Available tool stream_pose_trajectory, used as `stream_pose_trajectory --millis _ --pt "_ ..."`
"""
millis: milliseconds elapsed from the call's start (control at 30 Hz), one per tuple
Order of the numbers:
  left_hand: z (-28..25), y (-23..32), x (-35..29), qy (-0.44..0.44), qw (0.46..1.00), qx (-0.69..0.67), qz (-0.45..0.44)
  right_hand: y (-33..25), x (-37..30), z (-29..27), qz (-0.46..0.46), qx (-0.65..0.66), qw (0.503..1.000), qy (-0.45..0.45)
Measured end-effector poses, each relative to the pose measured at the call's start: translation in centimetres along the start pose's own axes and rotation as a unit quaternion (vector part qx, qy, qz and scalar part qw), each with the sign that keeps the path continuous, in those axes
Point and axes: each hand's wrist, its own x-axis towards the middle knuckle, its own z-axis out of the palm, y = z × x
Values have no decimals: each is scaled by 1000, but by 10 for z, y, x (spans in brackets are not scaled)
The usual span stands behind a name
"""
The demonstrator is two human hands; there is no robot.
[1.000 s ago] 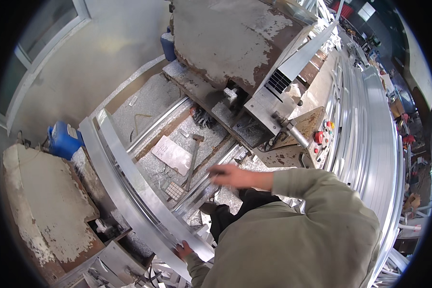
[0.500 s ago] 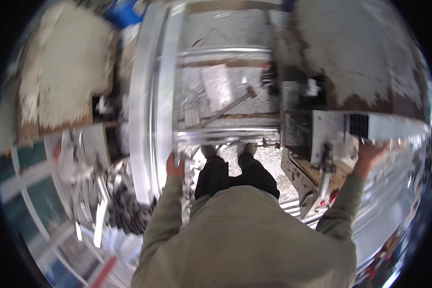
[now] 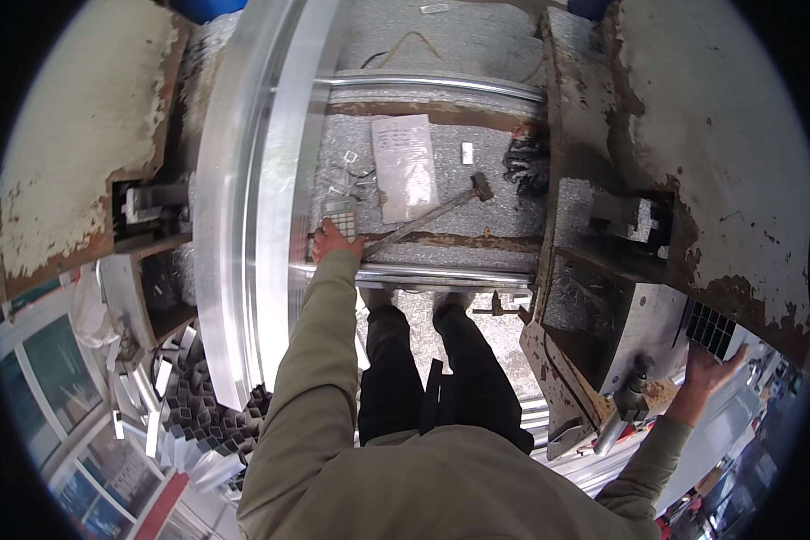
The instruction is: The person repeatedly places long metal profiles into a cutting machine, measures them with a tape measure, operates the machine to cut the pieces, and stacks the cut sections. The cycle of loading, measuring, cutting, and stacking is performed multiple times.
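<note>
My left hand (image 3: 336,241) rests at the near end of a small calculator (image 3: 340,216), beside the long aluminium profiles (image 3: 283,171). Its fingers are spread, though their tips are partly hard to make out. At the right, my right hand (image 3: 709,369) is open, thumb held apart. It is close to the dark, gridded end of a block of hollow profiles (image 3: 711,328); whether it touches them I cannot tell. A hammer (image 3: 441,211) lies slantwise near the calculator, its head away from me. Past the handle lies a whitish written-on sheet (image 3: 405,166).
Worn, rusty-edged machine housings (image 3: 81,135) flank me left and right. Metal rods (image 3: 441,272) cross in front of my feet. Black gloves (image 3: 526,162) lie by the right rail. Dark square tube pieces (image 3: 211,382) are heaped at lower left. A metal cylinder (image 3: 625,405) sticks out near my right arm.
My left hand has moved forward from the profiles' near edge to the calculator. My right hand is now lower in view, with its thumb spread. The whole view has shifted.
</note>
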Motion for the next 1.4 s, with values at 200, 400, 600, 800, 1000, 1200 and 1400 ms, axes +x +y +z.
stream_pose_trajectory --millis 200,400,600,800,1000,1200,1400 --pt "-4 20 -13 72 994 -73 37 4 14 -18 9 30 999 -24" --pt "24 130 -87 9 920 -152 361 12 -4 0 -23 5 998 -54" --pt "64 201 -130 36 929 -40 365 2 6 -22 33 62 997 12" --pt "63 107 -119 -82 858 -256 438 11 32 -25 -27 45 992 -118" --pt "-9 -38 -125 -147 897 -245 338 -27 -6 -1 23 64 997 -41" --pt "-51 -133 -139 -163 916 -291 223 -17 -31 -12 36 48 998 -11" --pt "-77 -154 -167 -186 894 -360 191 3 -91 6 59 39 997 -40"
